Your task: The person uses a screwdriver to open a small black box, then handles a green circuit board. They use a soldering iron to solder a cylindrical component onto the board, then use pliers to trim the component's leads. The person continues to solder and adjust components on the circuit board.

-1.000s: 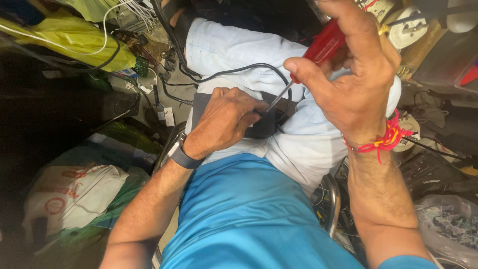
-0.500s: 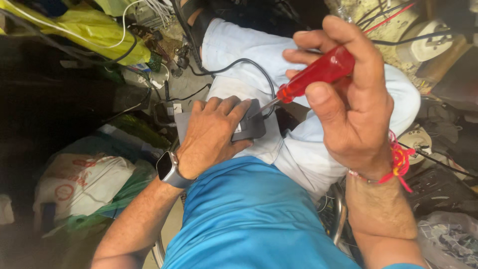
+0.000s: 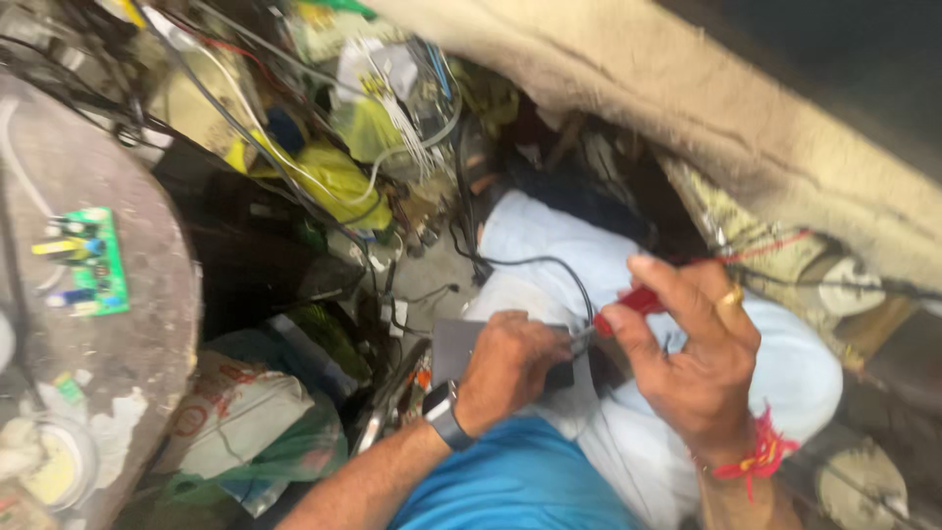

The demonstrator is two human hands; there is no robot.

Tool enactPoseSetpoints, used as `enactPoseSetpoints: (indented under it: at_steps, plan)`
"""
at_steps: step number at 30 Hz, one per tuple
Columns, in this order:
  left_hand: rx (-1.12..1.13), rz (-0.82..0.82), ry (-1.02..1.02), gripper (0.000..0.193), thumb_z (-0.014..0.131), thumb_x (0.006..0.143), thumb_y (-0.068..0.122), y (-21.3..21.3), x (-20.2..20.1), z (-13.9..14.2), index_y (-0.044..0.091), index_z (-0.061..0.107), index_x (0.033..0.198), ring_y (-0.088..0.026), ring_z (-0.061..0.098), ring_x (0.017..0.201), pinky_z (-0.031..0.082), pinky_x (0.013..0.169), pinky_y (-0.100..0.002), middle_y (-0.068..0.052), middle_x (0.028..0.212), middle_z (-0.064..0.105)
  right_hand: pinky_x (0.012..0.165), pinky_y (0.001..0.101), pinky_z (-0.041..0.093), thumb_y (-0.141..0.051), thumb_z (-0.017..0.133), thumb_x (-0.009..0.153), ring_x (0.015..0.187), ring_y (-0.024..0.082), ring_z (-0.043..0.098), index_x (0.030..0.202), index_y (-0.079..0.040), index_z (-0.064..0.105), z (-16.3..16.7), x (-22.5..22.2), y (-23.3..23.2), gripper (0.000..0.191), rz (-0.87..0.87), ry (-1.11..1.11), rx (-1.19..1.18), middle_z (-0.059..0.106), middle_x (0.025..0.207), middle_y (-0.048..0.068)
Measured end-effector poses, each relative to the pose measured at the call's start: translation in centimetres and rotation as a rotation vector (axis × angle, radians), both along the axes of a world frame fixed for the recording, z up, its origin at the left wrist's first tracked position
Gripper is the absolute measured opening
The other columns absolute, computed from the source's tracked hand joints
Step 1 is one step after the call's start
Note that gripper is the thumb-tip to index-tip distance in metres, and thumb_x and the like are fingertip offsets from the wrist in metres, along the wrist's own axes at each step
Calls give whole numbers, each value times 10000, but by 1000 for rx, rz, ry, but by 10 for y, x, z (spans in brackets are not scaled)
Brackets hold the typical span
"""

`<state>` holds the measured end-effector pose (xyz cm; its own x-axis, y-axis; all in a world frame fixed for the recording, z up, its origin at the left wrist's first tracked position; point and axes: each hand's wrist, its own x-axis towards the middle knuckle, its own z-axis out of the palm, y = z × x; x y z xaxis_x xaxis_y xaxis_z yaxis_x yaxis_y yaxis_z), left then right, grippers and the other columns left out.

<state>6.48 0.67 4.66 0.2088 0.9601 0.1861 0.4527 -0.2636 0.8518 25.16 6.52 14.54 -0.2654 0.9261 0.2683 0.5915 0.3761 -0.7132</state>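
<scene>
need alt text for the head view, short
A person's right hand holds a red-handled screwdriver to a small dark box that the left hand steadies on their lap. Tangled wires and a green circuit board lie around.

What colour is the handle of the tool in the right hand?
Red; the tool handle shows in the head view, gripped by the right hand.

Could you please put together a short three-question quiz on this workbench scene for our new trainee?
1. True or false: the right hand holds a red-handled tool.
2. What does the left hand rest on? A) grey flat device B) green circuit board C) yellow bag
3. What sits on the left wrist?

Key: 1 true; 2 A; 3 a dark wristwatch.
</scene>
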Motion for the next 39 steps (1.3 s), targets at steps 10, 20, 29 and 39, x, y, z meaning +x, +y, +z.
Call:
enactPoseSetpoints:
  at_steps: [10,20,29,39]
  plan:
    - [54,-63,145,337,653,755,-18,-13,-2,-12,45,702,1083,-298,700,960,471,1003,-481,-102,971,738,785,265,622,-101,805,820,880,147,718,1294,-107,693,-17,16,4,487,107,177,-160,736,1037,66]
    - [-82,-177,90,148,733,885,102,0,-3,-61,106,751,1032,-271,682,905,431,890,-437,-61,932,748,873,372,625,-67,779,822,965,232,753,1389,-51,561,-45,37,20,608,385,284,-233,771,1059,126]
    - [-141,-106,116,93,758,916,227,4,-3,-66,136,769,927,-264,686,862,466,837,-433,-71,826,716,890,372,564,-74,710,852,1021,233,738,1418,-35,537,-56,23,21,593,372,351,-167,738,1101,157]
    - [-229,-182,190,75,706,941,169,9,3,-47,134,750,891,-242,660,859,403,848,-406,-60,802,718,977,438,496,48,764,755,1216,412,600,1347,63,610,-52,20,13,612,212,133,158,576,1334,360]
